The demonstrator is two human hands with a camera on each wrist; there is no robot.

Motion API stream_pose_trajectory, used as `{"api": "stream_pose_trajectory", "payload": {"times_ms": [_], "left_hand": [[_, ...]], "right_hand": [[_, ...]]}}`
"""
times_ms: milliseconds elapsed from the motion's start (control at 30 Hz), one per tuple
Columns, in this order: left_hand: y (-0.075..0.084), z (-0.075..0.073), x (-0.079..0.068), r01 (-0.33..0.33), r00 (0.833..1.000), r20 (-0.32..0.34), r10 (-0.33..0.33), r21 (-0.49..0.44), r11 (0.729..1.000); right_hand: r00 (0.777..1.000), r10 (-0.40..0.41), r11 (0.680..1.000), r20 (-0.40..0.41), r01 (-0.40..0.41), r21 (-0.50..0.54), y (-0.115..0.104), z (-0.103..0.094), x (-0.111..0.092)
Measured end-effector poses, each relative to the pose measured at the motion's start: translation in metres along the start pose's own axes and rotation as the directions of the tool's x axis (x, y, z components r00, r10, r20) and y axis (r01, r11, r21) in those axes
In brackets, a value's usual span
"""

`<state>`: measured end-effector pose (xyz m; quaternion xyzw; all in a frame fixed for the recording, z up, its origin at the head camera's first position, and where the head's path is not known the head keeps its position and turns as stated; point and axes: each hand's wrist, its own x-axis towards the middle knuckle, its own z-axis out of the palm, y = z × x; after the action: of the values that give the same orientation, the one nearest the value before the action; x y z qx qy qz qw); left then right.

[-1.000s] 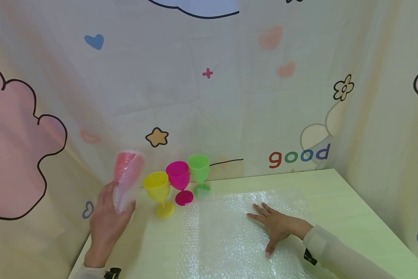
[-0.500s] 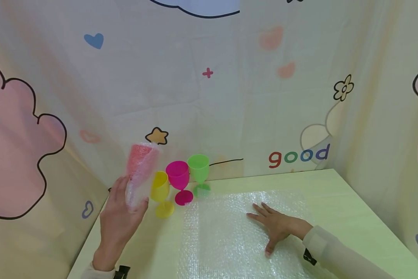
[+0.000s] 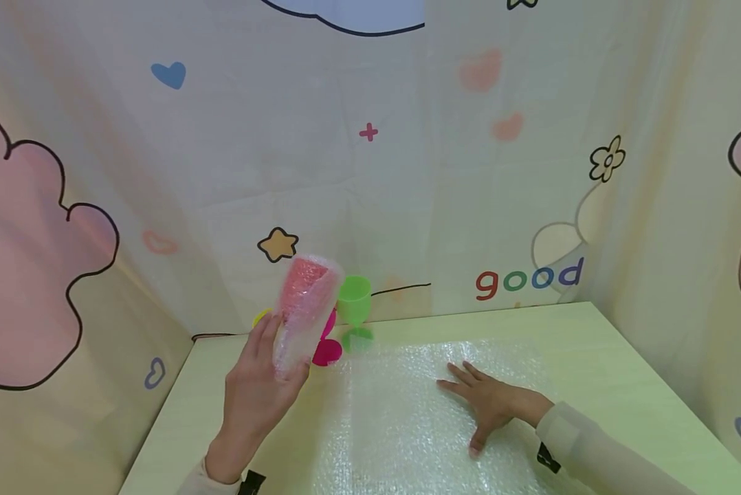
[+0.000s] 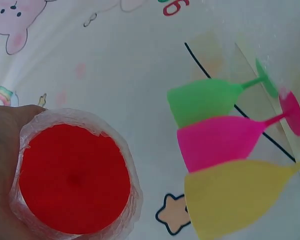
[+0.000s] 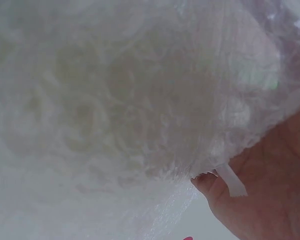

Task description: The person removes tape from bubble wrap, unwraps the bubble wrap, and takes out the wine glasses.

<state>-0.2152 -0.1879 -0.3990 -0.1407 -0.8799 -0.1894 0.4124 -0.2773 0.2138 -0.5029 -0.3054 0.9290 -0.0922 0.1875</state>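
Note:
My left hand (image 3: 259, 395) grips a red cup (image 3: 305, 289) rolled in bubble wrap, held tilted above the table. In the left wrist view, the red round end of the wrapped cup (image 4: 75, 180) faces the camera. Behind it stand a green goblet (image 3: 355, 302), a magenta goblet (image 3: 328, 353) and a mostly hidden yellow goblet (image 4: 230, 195). My right hand (image 3: 491, 402) rests with spread fingers on a flat bubble wrap sheet (image 3: 401, 419). Blurry bubble wrap (image 5: 115, 110) fills much of the right wrist view, with part of a palm (image 5: 270, 185) at lower right.
The pale table (image 3: 605, 385) ends at a printed cloth backdrop (image 3: 395, 206) behind the goblets. Cloth also hangs at both sides. The table's left edge runs near my left forearm, and its right edge slopes beyond my right sleeve (image 3: 593, 440).
My left hand has carried the wrapped cup to the right, so it now covers most of the yellow and magenta goblets. The right hand has stayed on the sheet.

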Motion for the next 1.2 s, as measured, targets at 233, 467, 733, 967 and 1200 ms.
{"api": "stream_pose_trajectory", "payload": {"times_ms": [233,467,733,967,1200], "left_hand": [[0.025,0.012,-0.004,-0.012,0.998,0.068,0.015,-0.050,0.999],[0.046,0.026,-0.009,0.005,0.992,0.130,0.009,-0.110,0.994],[0.061,0.041,-0.016,0.098,0.970,0.238,-0.054,-0.179,0.979],[0.067,0.055,-0.022,0.163,0.928,0.361,-0.088,-0.183,0.969],[0.069,0.064,-0.027,0.243,0.869,0.475,-0.140,-0.162,0.957]], "right_hand": [[1.000,0.025,1.000,-0.002,-0.025,-0.008,0.002,0.002,0.002],[1.000,0.013,1.000,-0.009,-0.013,-0.013,0.000,0.001,-0.001],[0.999,0.036,0.999,0.011,-0.037,0.010,-0.004,-0.001,0.000],[1.000,0.027,1.000,0.004,-0.027,-0.003,-0.004,-0.002,-0.001],[1.000,0.028,1.000,0.004,-0.028,0.002,-0.003,-0.001,-0.002]]}}
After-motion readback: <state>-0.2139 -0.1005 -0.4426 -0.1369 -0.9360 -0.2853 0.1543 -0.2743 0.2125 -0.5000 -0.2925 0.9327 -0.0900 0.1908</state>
